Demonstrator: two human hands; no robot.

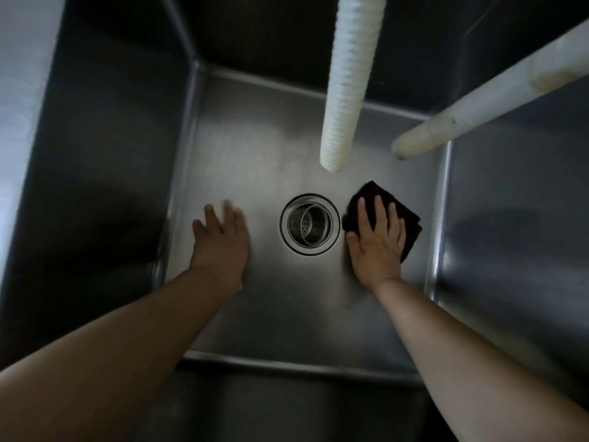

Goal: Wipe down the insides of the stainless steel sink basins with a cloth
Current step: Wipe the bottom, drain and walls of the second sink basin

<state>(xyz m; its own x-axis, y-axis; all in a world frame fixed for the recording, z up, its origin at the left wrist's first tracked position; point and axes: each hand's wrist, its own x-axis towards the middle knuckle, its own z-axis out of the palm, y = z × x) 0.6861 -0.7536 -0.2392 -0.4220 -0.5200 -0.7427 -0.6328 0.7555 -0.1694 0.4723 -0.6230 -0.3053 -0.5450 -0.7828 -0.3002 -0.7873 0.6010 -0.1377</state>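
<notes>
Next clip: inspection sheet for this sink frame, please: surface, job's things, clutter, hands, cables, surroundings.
Surface: steel sink basin floor, drain strainer at its middle.
Job's things: dark cloth flat on the floor, right of the drain.
Clutter: nothing seen.
Hands: right hand presses the cloth with straight fingers; left hand open, blurred, left of the drain.
Cables: nothing seen.
Surroundings: ribbed white hose and a stained white pipe hang over the basin.

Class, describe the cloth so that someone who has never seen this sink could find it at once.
Look at the floor of the steel sink basin and find the round drain. Just right of it, the right hand presses flat on the cloth, the only dark, soft, folded thing there.
</notes>
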